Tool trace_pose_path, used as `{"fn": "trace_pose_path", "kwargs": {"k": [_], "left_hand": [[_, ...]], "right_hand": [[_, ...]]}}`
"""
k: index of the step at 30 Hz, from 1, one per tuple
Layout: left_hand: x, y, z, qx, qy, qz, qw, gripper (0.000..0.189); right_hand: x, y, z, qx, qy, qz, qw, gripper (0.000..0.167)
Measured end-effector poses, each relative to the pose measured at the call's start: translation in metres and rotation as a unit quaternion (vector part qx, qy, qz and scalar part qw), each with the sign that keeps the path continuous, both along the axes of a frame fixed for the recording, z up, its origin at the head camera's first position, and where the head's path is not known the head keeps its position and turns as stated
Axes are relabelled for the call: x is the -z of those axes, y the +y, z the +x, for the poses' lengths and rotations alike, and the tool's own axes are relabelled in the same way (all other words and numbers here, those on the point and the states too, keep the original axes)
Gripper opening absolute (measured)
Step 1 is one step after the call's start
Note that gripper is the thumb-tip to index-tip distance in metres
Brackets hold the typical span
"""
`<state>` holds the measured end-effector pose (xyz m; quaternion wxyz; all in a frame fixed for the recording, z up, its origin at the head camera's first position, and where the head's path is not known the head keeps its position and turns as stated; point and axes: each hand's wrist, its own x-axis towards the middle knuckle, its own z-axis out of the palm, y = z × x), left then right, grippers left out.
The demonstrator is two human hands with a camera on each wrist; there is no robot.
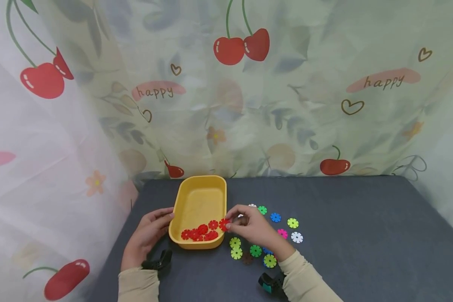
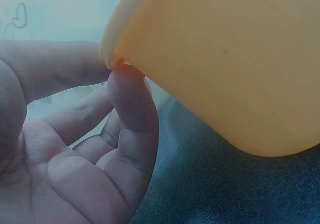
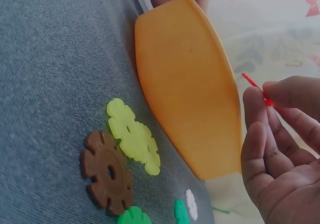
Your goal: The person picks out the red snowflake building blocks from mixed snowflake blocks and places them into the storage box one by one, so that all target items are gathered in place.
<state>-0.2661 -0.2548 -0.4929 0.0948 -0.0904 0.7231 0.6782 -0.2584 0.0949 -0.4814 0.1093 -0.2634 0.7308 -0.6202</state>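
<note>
A yellow plastic tray (image 1: 200,197) stands on the dark table, with several red notched discs (image 1: 203,229) gathered at its near end. At its left side, my left hand (image 1: 151,228) pinches the rim; in the left wrist view the thumb and a bent finger (image 2: 132,103) meet at that lip. Over the right rim, my right hand (image 1: 254,226) pinches one red notched disc (image 1: 223,225) between thumb and fingertips. The right wrist view shows this red disc (image 3: 256,87) edge-on, just above the tray wall (image 3: 190,83).
Loose notched discs lie right of the tray: yellow-green (image 1: 292,223), blue (image 1: 275,217), pink (image 1: 282,233), white (image 1: 296,237), green (image 1: 255,251) and brown (image 3: 107,171). Some are partly hidden by my right hand. A printed curtain (image 1: 249,126) hangs behind the table (image 1: 354,235).
</note>
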Motion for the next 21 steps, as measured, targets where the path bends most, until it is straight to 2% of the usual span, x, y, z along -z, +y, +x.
{"fn": "trace_pose_path", "kwargs": {"k": [9,17,21], "left_hand": [[-0.001,0.0,0.002,0.004,-0.002,0.002,1.0,0.054],[-0.003,0.001,0.0,0.002,0.001,-0.003,1.0,0.051],[-0.002,0.001,0.001,-0.001,-0.004,-0.011,0.9999,0.054]], "right_hand": [[0.005,-0.002,-0.001,-0.012,0.011,0.0,0.9999,0.023],[0.003,0.003,-0.004,0.009,0.021,0.014,0.9996,0.018],[0.0,0.012,-0.006,0.032,0.014,0.033,0.9989,0.017]]}}
